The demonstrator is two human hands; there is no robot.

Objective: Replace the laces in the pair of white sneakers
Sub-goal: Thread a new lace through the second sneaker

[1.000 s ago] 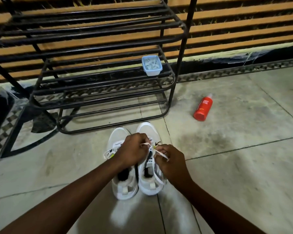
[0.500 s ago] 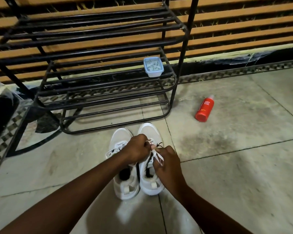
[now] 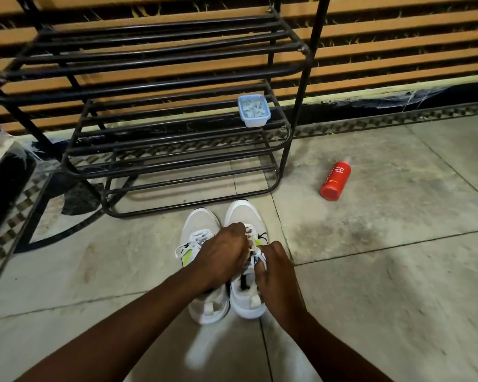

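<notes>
It looks like a home's entry or porch: a black metal shoe rack (image 3: pixel 160 51) stands on a tiled floor (image 3: pixel 384 271) against a slatted wooden wall (image 3: pixel 398 23), white sneakers (image 3: pixel 243 213) before it, a body-wash bottle (image 3: pixel 335 181) nearby.

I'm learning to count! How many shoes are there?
2. The left shoe stands on the floor before the rack. The right shoe stands beside it; the left hand and right hand grip its lace. No shoes show on the rack.
</notes>
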